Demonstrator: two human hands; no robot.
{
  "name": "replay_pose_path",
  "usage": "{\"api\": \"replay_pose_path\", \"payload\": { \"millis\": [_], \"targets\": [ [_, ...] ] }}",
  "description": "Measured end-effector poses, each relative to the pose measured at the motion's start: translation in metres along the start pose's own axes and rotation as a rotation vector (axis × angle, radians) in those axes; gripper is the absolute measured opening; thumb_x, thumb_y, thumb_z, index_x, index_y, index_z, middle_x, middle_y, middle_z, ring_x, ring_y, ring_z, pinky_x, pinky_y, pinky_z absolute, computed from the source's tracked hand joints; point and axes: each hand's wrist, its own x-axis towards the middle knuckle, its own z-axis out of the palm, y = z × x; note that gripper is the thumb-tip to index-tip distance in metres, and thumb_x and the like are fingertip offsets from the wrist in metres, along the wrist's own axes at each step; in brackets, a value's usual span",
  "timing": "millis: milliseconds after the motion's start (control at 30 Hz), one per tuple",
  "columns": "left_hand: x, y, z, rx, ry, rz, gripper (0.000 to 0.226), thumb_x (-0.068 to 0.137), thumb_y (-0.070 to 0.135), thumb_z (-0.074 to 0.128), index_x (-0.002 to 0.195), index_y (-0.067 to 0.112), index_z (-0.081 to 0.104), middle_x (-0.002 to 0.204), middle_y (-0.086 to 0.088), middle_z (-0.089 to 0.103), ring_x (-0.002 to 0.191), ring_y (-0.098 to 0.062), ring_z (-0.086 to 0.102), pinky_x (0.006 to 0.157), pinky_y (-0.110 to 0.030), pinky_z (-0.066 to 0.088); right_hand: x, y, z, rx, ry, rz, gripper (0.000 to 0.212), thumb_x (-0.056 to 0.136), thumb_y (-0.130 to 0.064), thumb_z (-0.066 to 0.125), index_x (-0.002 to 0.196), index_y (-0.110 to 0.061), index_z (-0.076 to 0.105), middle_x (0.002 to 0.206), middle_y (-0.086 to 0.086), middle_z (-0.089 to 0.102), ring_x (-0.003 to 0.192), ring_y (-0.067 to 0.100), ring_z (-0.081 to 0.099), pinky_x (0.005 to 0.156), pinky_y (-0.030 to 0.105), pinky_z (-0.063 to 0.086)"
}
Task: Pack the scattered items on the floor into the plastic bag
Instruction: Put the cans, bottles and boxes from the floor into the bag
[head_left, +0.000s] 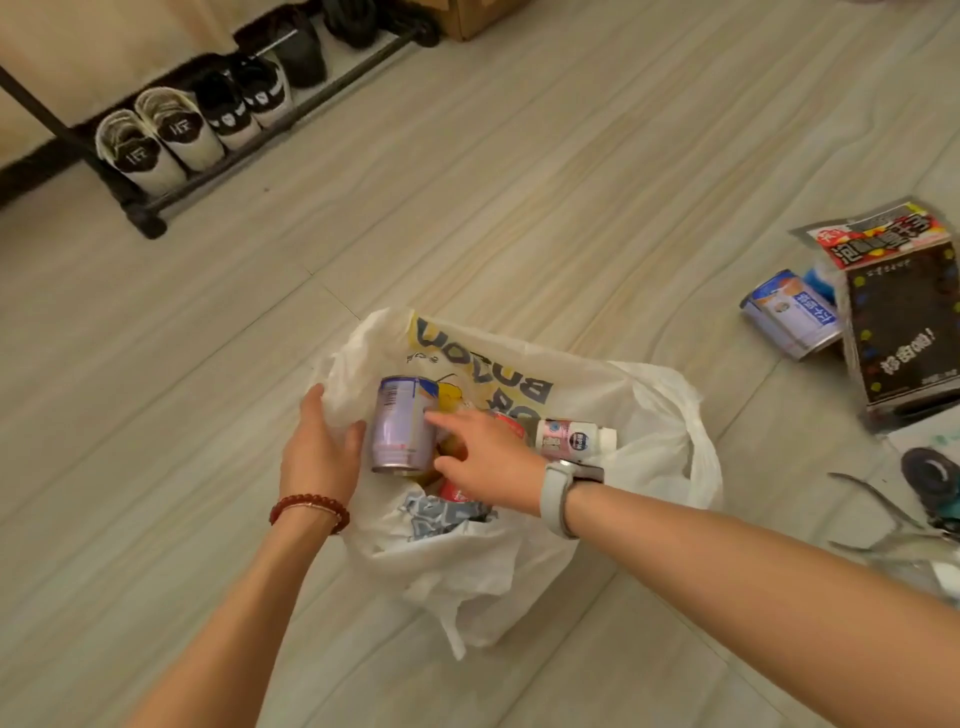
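Left hand (322, 457): grip clenched on the near-left rim of the plastic bag (649, 415), holding its mouth wide.
Right hand (480, 460): grip released, fingers spread, touching the purple can (402, 423) inside the bag.
Next item: blue can (792, 314) lies on the floor (519, 208), far right, on its side, long axis slanting near-right.
Nearer hand: the right.
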Motion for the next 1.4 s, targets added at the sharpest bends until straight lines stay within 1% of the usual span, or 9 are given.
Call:
{"api": "replay_pose_path", "payload": {
  "millis": [233, 367, 533, 700, 800, 900, 1033, 1167, 1400],
  "targets": [
    [-0.015, 0.001, -0.016, -0.014, 0.184, 0.245, 0.034, 0.090, 0.010, 0.050, 0.124, 0.008, 0.051, 0.119, -0.017, 0.060, 0.109, -0.034, 0.054, 0.089, -0.036, 0.040, -0.042, 0.004, -0.019, -0.238, 0.027, -0.130, 0.039, 0.096, -0.033, 0.036, 0.132, -0.021, 0.047, 0.136, -0.001, 0.051, 0.126, 0.016, 0.044, 0.104, 0.034, 0.037],
    [-0.027, 0.018, -0.018, 0.037, 0.244, 0.336, 0.035, 0.090, 0.012, 0.050, 0.125, 0.008, 0.050, 0.122, -0.017, 0.056, 0.108, -0.034, 0.054, 0.088, -0.038, 0.041, -0.081, 0.017, -0.038, -0.439, -0.178, -0.173, 0.052, 0.091, -0.054, 0.034, 0.138, -0.031, 0.032, 0.135, -0.005, 0.054, 0.121, 0.016, 0.050, 0.100, 0.038, 0.041],
    [-0.037, 0.022, -0.013, 0.236, 0.281, 0.348, 0.029, 0.090, 0.026, 0.052, 0.114, 0.014, 0.062, 0.107, -0.015, 0.051, 0.094, -0.031, 0.053, 0.068, -0.036, 0.041, -0.114, 0.038, -0.033, -0.567, -0.174, -0.246, 0.030, 0.097, -0.030, 0.034, 0.114, -0.016, 0.054, 0.112, 0.004, 0.062, 0.102, 0.023, 0.057, 0.084, 0.035, 0.046],
    [-0.044, 0.018, -0.012, 0.150, 0.373, 0.420, 0.017, 0.086, 0.009, 0.058, 0.085, -0.003, 0.070, 0.094, -0.023, 0.057, 0.091, -0.040, 0.047, 0.073, -0.039, 0.036, -0.122, 0.062, -0.058, -0.576, 0.327, -0.245, 0.035, 0.088, -0.034, 0.033, 0.092, -0.014, 0.062, 0.086, 0.004, 0.066, 0.079, 0.026, 0.063, 0.069, 0.033, 0.047],
    [-0.049, 0.016, -0.010, 0.181, 0.405, 0.428, 0.015, 0.085, 0.009, 0.057, 0.080, -0.001, 0.067, 0.112, -0.020, 0.058, 0.104, -0.044, 0.044, 0.080, -0.045, 0.035, -0.106, 0.078, -0.083, -0.684, 0.505, 0.068, 0.046, 0.091, -0.037, 0.042, 0.130, -0.015, 0.044, 0.133, 0.010, 0.050, 0.124, 0.028, 0.047, 0.100, 0.044, 0.036],
    [-0.050, 0.016, -0.007, 0.178, 0.374, 0.443, 0.023, 0.084, 0.016, 0.047, 0.079, 0.001, 0.064, 0.117, -0.017, 0.061, 0.116, -0.042, 0.043, 0.086, -0.052, 0.036, -0.081, 0.093, -0.102, -0.489, 0.315, 0.474, 0.069, 0.093, -0.043, 0.040, 0.146, -0.021, 0.002, 0.157, 0.006, 0.003, 0.144, 0.031, 0.008, 0.113, 0.049, 0.015],
    [-0.051, 0.019, -0.005, 0.166, 0.258, 0.378, 0.023, 0.092, 0.015, 0.038, 0.089, 0.005, 0.059, 0.102, -0.015, 0.065, 0.102, -0.034, 0.053, 0.082, -0.042, 0.038, -0.057, 0.100, -0.090, -0.006, 0.283, 0.674, 0.067, 0.091, -0.028, 0.050, 0.142, -0.003, 0.015, 0.143, 0.024, 0.035, 0.127, 0.039, 0.040, 0.101, 0.039, 0.036],
    [-0.052, 0.025, -0.006, 0.006, 0.200, 0.291, 0.019, 0.095, 0.018, 0.038, 0.088, 0.005, 0.050, 0.078, -0.012, 0.057, 0.067, -0.028, 0.049, 0.061, -0.035, 0.038, -0.056, 0.088, -0.086, 0.016, 0.308, 0.593, 0.026, 0.091, -0.023, 0.048, 0.098, 0.000, 0.058, 0.108, 0.022, 0.059, 0.098, 0.035, 0.056, 0.074, 0.032, 0.040],
    [-0.049, 0.071, -0.017, -0.369, 0.409, 0.331, 0.014, 0.093, 0.009, 0.044, 0.087, 0.000, 0.052, 0.064, 0.010, 0.044, 0.058, -0.002, 0.042, 0.051, -0.006, 0.034, -0.042, 0.048, -0.136, 0.117, 0.808, 0.277, 0.025, 0.095, -0.013, 0.039, 0.078, 0.001, 0.052, 0.082, 0.018, 0.053, 0.078, 0.027, 0.044, 0.060, 0.027, 0.021]
  ]
}}
